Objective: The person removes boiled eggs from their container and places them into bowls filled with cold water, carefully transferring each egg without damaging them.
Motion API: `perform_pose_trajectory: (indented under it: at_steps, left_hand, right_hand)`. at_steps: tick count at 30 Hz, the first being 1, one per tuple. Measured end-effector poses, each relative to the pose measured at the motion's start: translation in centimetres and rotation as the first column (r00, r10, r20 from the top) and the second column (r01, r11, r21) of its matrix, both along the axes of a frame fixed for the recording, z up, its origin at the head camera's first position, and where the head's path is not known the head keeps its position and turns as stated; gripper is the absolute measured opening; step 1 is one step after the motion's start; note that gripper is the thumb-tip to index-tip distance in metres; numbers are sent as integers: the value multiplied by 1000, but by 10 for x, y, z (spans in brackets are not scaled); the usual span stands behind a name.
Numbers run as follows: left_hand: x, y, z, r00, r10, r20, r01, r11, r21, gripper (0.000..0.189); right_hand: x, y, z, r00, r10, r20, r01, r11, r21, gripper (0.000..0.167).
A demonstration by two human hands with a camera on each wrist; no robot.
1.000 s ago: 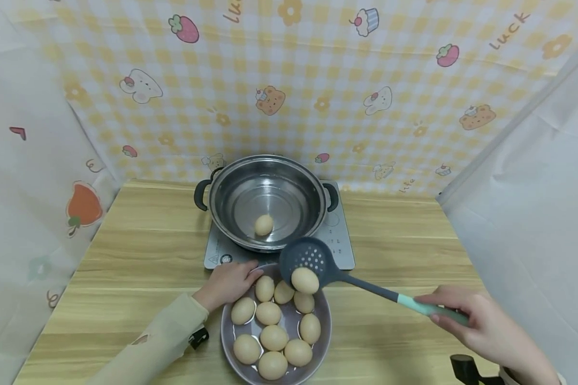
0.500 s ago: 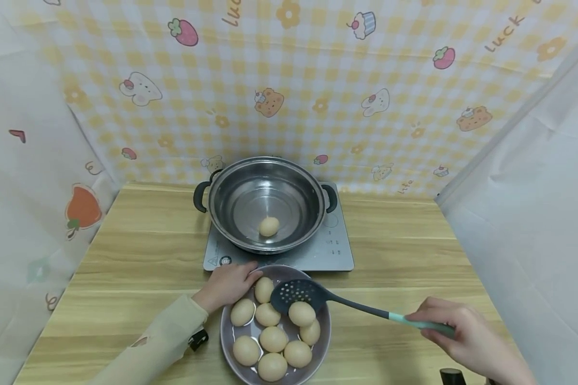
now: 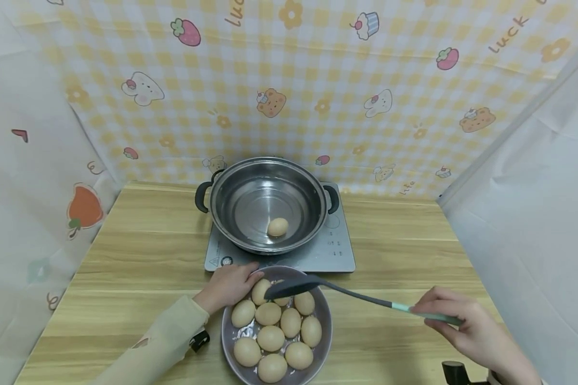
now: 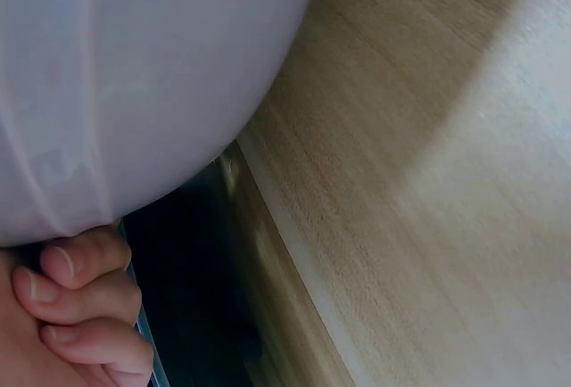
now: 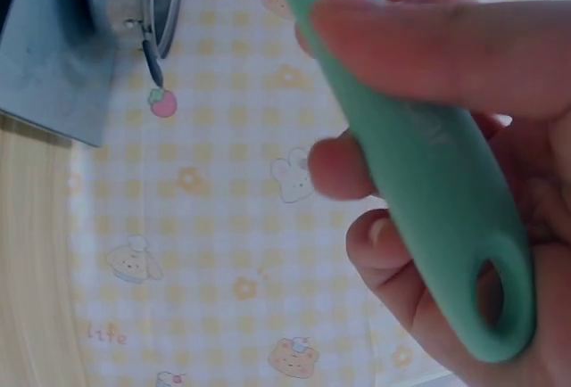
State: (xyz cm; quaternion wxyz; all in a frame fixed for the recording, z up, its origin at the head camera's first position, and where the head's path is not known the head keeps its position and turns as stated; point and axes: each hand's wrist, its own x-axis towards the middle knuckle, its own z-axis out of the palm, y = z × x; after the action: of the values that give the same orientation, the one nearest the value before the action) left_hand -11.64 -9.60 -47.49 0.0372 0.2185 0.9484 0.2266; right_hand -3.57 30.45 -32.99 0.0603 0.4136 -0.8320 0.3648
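My right hand (image 3: 462,321) grips the mint-green handle (image 5: 428,173) of a dark grey slotted spoon (image 3: 294,287). The spoon's head is tilted edge-on over the far part of a greyish-purple bowl (image 3: 325,350), above the eggs, and no egg shows on it. Several light brown eggs (image 3: 271,338) lie in the bowl with a little liquid. At the bowl's far left rim, my left hand (image 3: 227,286) holds the bowl; in the left wrist view its fingers (image 4: 94,302) are curled against the bowl's outer wall (image 4: 161,75).
Behind the bowl, a steel pot (image 3: 231,235) with black handles stands on a silver cooktop (image 3: 339,256). One egg (image 3: 278,227) lies in the pot. A patterned yellow check cloth (image 3: 318,80) hangs behind the wooden table (image 3: 390,235), and white sheets flank it.
The slotted spoon dipped into the bowl, tilted, and the egg on it now lies among the others. The egg in the pot has drifted right. My left hand stays put.
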Motion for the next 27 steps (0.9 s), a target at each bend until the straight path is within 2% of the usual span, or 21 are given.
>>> perform_pose_trajectory:
  at_steps: [3, 6, 9, 13, 17, 23, 27]
  left_hand:
    - [1, -1, 0, 1000, -1, -4, 1, 1000, 5, 26]
    - [1, -1, 0, 1000, -1, -11, 1, 1000, -2, 26]
    - [1, -1, -1, 1000, -2, -3, 2, 1000, 1, 27]
    - [1, 0, -2, 1000, -1, 7, 1, 1000, 4, 27]
    - [1, 1, -2, 1000, 4, 4, -4, 1000, -1, 27]
    - [1, 1, 0, 1000, 6, 2, -6, 1000, -1, 27]
    - [1, 0, 2, 1000, 9, 12, -9, 1000, -3, 26]
  right_hand:
    - [-7, -3, 5, 998, -58, 17, 58, 998, 3, 31]
    - [-16, -10, 8, 986, -161, -39, 162, 987, 25, 51]
    - [-29, -23, 8, 952, -283, -115, 289, 957, 38, 49]
    - [-46, -45, 1, 883, -406, -236, 434, 897, 79, 40]
    - [-60, -62, -9, 839, -437, -323, 496, 859, 126, 36]
    - [-68, -73, -18, 822, -461, -333, 530, 834, 154, 34]
    - [-69, -76, -17, 823, -455, -340, 532, 827, 180, 35]
